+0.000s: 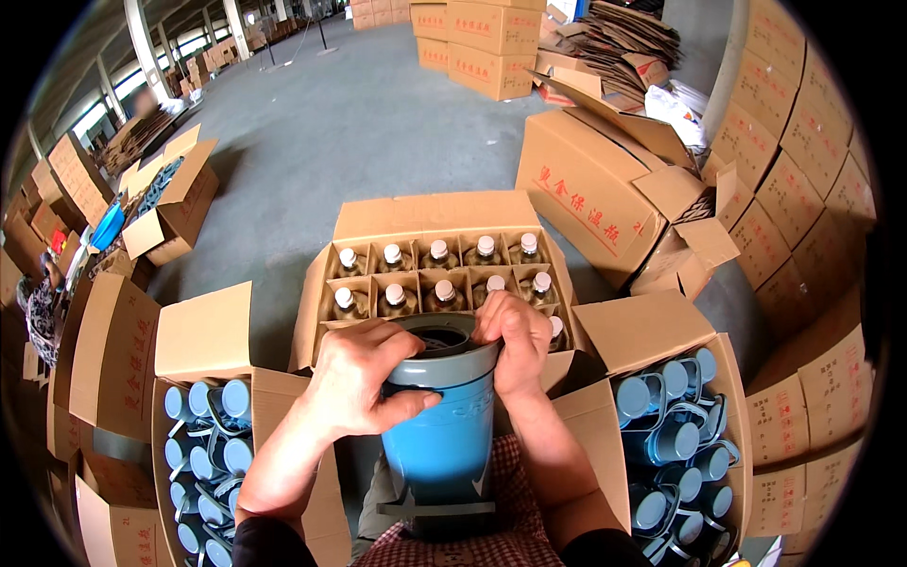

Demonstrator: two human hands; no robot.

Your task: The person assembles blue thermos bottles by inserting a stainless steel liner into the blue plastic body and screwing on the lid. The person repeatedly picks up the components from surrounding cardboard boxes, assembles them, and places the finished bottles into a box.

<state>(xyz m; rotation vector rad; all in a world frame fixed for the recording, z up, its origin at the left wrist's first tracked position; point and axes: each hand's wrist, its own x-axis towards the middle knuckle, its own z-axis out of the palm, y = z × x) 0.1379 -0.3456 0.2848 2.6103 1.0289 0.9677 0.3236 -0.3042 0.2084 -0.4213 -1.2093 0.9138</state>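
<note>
Closest in, a blue flask shell [442,444] stands upright on the person's lap over a red checked cloth [515,529], its open grey rim facing up. Left hand [357,378]: grip closed around the upper shell just below the rim, thumb laid across the front, fingers curled over the rim's near-left edge. Right hand [515,340]: grip closed on the far-right side of the rim, fingers bent down over the edge. Both hands have firm hold of the same shell.

Flanking the knees are 2 open cartons. The left carton [203,340] holds more blue shells with grey handles, packed on their sides; the right carton [642,331] holds a similar load.

Just beyond the hands, touching the shell's rim in view, sits a divided carton [430,215] with cardboard cells, each holding a glass liner [439,250] with a pale cap; 2 rows are visible.

Farther out: a tipped brown carton [586,203] to the right, a wall of stacked cartons [794,189] at far right, grey concrete floor [350,123], and a stack of flattened cardboard [628,38] at the back.
</note>
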